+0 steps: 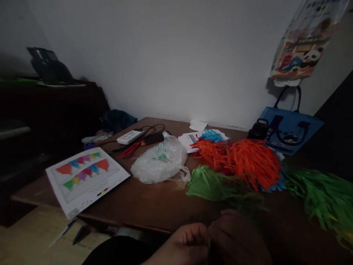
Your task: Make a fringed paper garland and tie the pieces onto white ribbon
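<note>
Close together at the table's front edge, my left hand point(190, 241) and my right hand point(238, 235) meet with curled, closed fingers. A sliver of green point(209, 246) shows between them, seemingly a thin strip pinched by the left fingers. What the right fingers grip is hidden in shadow. Just beyond the hands lies a green fringed paper tassel point(205, 184), its strands smeared by blur towards the right. Behind it an orange fringed tassel point(248, 160) is heaped, with blue fringe point(211, 135) at the back. More green fringe point(322, 197) spreads at the right.
A clear plastic bag point(162, 160) sits mid-table. On the left, a printed sheet with coloured bunting point(88, 180) overhangs the edge. Behind are a white power strip point(130, 136), cables and red-handled scissors point(131, 149). A dark bottle point(258, 129) and blue bag point(292, 127) stand back right.
</note>
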Tool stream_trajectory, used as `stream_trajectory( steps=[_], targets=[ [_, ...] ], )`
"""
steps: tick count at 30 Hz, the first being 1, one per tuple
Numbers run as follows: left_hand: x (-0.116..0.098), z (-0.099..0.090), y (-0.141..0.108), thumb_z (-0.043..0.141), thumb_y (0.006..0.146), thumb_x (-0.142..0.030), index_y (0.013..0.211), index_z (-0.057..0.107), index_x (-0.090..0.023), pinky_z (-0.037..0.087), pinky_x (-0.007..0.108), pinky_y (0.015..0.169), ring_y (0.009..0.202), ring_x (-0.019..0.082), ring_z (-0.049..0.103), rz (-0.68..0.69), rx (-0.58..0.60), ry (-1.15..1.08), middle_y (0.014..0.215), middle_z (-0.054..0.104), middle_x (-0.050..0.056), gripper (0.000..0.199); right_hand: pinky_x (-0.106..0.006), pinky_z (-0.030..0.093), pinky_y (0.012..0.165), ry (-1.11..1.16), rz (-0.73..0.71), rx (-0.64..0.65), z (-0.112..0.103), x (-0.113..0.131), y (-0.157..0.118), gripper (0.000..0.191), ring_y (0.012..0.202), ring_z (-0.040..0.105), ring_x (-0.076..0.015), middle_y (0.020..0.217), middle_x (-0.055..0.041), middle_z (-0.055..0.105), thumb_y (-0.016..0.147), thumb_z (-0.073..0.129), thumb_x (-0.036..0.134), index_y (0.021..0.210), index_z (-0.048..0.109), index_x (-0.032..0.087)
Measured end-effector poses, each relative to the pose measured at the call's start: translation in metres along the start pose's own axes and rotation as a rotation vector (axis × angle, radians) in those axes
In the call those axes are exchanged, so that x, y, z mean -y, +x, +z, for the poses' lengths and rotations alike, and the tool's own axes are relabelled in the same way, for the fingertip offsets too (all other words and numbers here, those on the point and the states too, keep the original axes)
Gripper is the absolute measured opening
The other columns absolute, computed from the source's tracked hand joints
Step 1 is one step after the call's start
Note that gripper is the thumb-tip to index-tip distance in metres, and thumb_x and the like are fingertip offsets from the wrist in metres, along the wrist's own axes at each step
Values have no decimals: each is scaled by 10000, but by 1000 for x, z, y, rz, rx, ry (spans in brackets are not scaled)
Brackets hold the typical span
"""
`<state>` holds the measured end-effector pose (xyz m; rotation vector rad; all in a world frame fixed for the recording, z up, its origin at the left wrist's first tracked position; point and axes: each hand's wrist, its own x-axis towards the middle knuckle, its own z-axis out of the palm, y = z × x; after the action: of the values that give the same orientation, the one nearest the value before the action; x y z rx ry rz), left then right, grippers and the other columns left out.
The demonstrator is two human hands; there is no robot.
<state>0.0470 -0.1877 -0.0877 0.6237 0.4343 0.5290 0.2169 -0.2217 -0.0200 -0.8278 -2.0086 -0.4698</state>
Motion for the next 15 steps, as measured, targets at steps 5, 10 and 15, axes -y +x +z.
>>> stream_trajectory(
  steps=[5, 10, 15],
  targets=[
    [3, -9, -1, 898, 579, -298, 685, 661, -128, 311, 160, 452, 444, 50, 449, 46, -80, 108, 543, 564, -27, 310, -212, 578, 756, 8, 103, -25, 11, 4, -13, 162, 699, 715, -123, 708, -23, 728, 949, 504, 162, 905, 659, 165],
    [-1, -2, -2, 893, 588, -368, 657, 652, -135, 349, 155, 486, 485, 53, 471, 253, -229, 181, 620, 630, -9, 342, -209, 587, 708, 101, 153, 46, 24, 7, -27, 157, 768, 718, -146, 801, -62, 734, 959, 511, 220, 1017, 638, 148],
    [-10, 2, -6, 782, 683, -538, 654, 728, -139, 433, 220, 583, 561, 122, 535, 344, -235, 431, 598, 655, 27, 404, -159, 578, 682, 130, 210, 84, 27, 8, -35, 204, 761, 720, -124, 856, -51, 742, 984, 497, 276, 1093, 643, 184]
  ],
)
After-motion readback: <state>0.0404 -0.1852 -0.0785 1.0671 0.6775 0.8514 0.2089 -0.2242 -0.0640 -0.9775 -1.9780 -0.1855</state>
